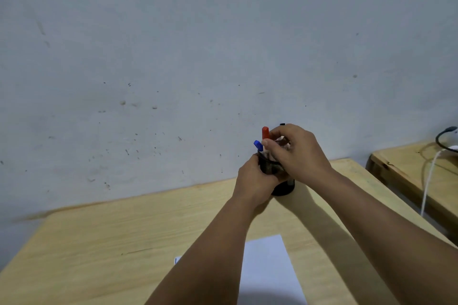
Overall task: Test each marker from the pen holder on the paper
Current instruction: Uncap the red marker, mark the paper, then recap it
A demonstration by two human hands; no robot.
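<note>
A black pen holder [282, 187] stands near the far edge of the wooden table [124, 230], by the wall. My left hand [252, 178] is wrapped around its side. Above the holder's mouth, my right hand [295, 151] has its fingertips pinched on a marker that the fingers mostly hide. A red-capped marker [265, 133] and a blue-capped marker [258, 145] stick up from the holder to the left of my fingers. A black tip [282, 124] shows just above my right hand. A white sheet of paper [270, 272] lies on the table near me, partly under my left forearm.
A grey, marked wall [173, 57] rises right behind the table. A second wooden table [421, 178] stands to the right across a narrow gap, with a white cable [430, 181] hanging off it and a dark cable loop [443, 138] on top.
</note>
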